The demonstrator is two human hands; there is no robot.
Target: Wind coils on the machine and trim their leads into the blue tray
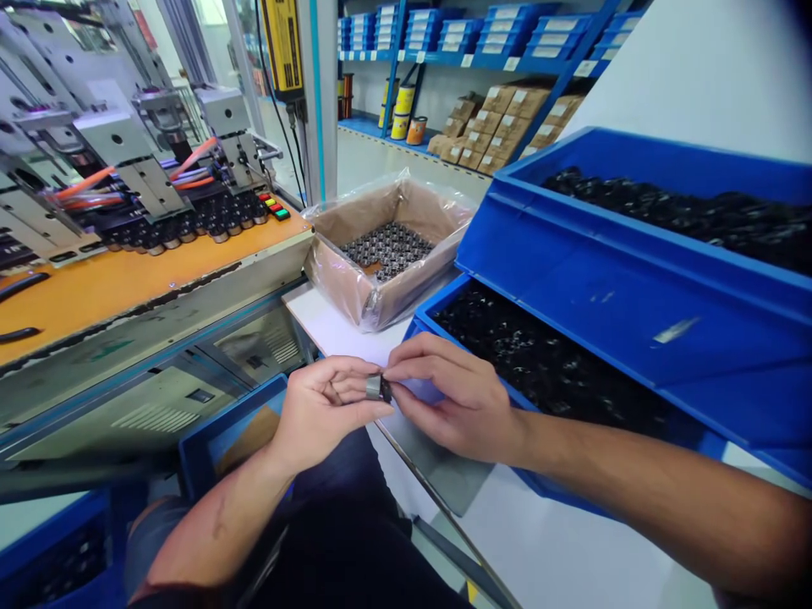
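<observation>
Together, my left hand (pixel 314 412) and right hand (pixel 460 402) grasp a small grey-black part (pixel 375 387), nearer than the carton (pixel 415 289).

Bright light is filling your workshop.
Ahead of you, blue shelving (pixel 488 62) is carrying stacked bins (pixel 426 30) above and cardboard boxes (pixel 501 127) below, with yellow spools (pixel 404 100) standing beside them. Pale floor (pixel 361 169) is showing in front; a white surface (pixel 729 76) (wall or panel, you cannot tell) is rising at your right. An orange-topped bench (pixel 152 275) is standing at your left, a white table (pixel 558 541) nearer you.
</observation>
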